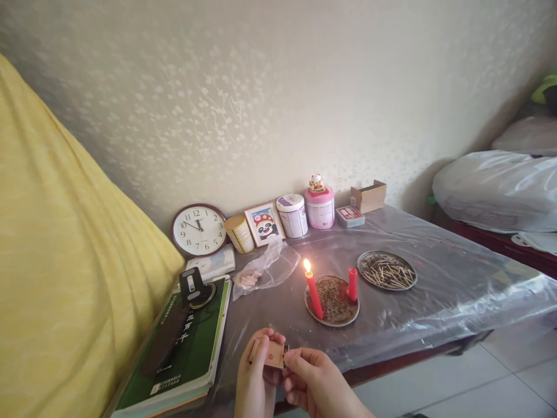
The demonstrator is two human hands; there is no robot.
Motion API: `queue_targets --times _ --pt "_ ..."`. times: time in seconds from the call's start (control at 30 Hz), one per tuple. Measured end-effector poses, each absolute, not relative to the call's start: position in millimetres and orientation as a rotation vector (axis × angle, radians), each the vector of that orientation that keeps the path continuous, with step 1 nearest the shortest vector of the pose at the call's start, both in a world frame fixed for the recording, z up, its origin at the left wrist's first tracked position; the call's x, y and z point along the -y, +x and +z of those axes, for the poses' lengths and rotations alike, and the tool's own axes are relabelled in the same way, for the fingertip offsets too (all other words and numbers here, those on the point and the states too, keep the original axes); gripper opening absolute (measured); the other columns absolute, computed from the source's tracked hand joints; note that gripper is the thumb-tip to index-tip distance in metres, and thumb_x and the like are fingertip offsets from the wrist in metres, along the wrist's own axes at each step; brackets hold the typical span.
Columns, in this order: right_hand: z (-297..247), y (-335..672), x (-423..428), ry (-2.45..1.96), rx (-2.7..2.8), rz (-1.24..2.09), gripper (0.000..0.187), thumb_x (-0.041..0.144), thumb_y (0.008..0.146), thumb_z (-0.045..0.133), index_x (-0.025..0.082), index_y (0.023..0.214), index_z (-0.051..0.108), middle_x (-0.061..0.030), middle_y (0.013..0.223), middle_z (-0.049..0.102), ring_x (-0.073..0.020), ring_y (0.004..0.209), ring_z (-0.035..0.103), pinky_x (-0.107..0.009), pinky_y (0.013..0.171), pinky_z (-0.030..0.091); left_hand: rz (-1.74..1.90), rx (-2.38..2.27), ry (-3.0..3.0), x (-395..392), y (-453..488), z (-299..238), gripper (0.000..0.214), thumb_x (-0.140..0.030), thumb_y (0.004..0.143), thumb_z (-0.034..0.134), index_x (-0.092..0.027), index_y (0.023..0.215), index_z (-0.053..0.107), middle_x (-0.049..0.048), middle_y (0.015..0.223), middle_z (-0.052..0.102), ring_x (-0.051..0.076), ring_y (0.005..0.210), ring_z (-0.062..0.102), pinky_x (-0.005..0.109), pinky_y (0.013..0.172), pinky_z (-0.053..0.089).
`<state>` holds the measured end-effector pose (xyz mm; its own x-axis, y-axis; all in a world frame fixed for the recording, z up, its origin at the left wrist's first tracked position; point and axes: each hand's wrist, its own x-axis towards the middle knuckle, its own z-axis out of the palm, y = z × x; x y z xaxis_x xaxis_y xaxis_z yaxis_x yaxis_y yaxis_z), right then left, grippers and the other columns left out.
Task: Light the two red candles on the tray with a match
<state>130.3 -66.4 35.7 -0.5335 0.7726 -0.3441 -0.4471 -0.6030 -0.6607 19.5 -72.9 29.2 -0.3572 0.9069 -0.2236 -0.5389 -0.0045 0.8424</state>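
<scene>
My left hand (pixel 258 368) is closed around a small matchbox (pixel 274 353) near the table's front edge, thumb across its top. The right hand (pixel 311 374) has its thumb and forefinger pinched together at the box's right end, which looks partly slid out. Whatever lies between those fingertips is too small to make out. Beyond both hands, a round metal plate (pixel 334 319) bears two red candles. The left candle (pixel 314 296) leans and burns with a flame. Shorter and unlit, the right candle (pixel 353 284) stands upright.
A second metal plate (pixel 413 277) holds many matchsticks (pixel 387 271). A crumpled plastic bag (pixel 272 261) lies left of the candles. Green books (pixel 178 342) with a dark strapped object (pixel 194 287) are at left. A clock (pixel 199 230), a picture (pixel 265 223) and several tins line the wall.
</scene>
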Motion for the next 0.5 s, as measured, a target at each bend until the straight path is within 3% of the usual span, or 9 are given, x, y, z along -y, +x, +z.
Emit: queue_targets --times 0.17,0.37,0.5 --pt "34.2 127.4 66.3 -0.918 0.689 2.076 0.049 0.053 0.056 0.078 0.014 0.073 0.053 0.0035 0.053 0.054 -0.0062 0.047 0.05 -0.018 0.05 0.042 1.675 -1.146 0.532 73.0 10.2 31.7 0.031 -0.043 0.068 0.075 -0.017 0.077 0.061 0.0027 0.073 0.066 0.016 0.056 0.061 0.025 0.045 0.045" --pt "25.5 126.7 60.9 -1.067 0.972 1.845 0.043 0.054 0.062 0.068 0.015 0.073 0.052 0.0033 0.049 0.053 -0.0089 0.044 0.049 -0.021 0.047 0.04 1.602 -1.24 0.628 72.4 5.9 31.2 0.041 -0.045 0.07 0.073 -0.018 0.098 0.059 0.0096 0.087 0.072 0.023 0.066 0.066 0.03 0.051 0.05" --pt "26.0 136.0 60.8 -1.126 1.228 1.578 0.032 0.043 0.076 0.057 0.014 0.09 0.054 -0.0029 0.066 0.063 -0.0142 0.056 0.058 -0.024 0.053 0.044 1.544 -1.341 0.718 72.2 6.1 28.5 0.046 -0.047 0.069 0.073 -0.018 0.1 0.059 0.0109 0.082 0.072 0.028 0.07 0.068 0.031 0.052 0.052"
